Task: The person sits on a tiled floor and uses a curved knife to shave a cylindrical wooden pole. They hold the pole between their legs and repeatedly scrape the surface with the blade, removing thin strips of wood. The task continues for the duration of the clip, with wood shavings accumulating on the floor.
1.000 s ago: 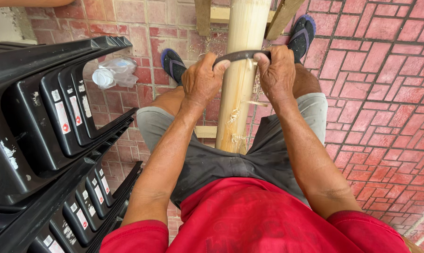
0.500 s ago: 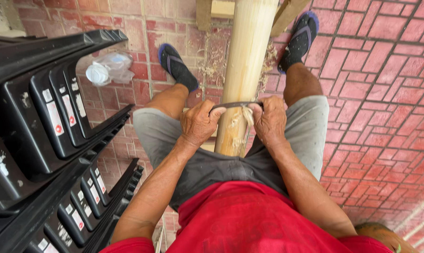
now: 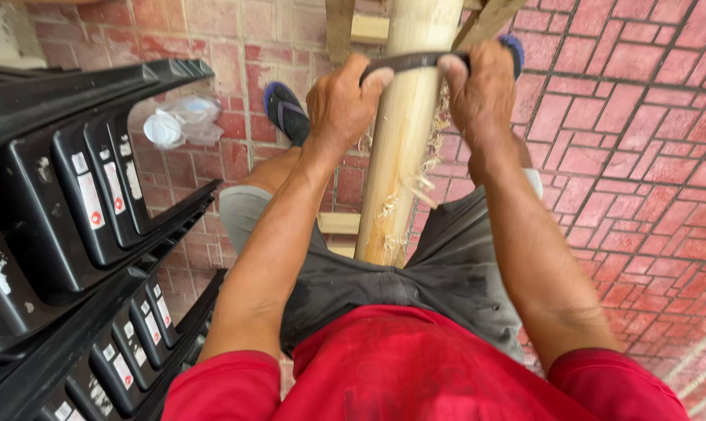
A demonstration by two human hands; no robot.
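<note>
Both fists are clamped on the ends of a dark curved blade (image 3: 406, 61), the left hand (image 3: 339, 105) on one end and the right hand (image 3: 478, 90) on the other, with the blade lying across a pale wooden pole (image 3: 404, 140) that runs up between the person's knees. Half a second ago, in the same head view, the blade sat low on the pole near the lap; now both arms are stretched out and it is far up the pole again, which looks like a return reach for another shaving pull. Curled shavings (image 3: 415, 191) cling to the pole below the hands, stacked black plastic crates (image 3: 80, 234) stand at the left, and the floor is red brick paving (image 3: 642, 156).
</note>
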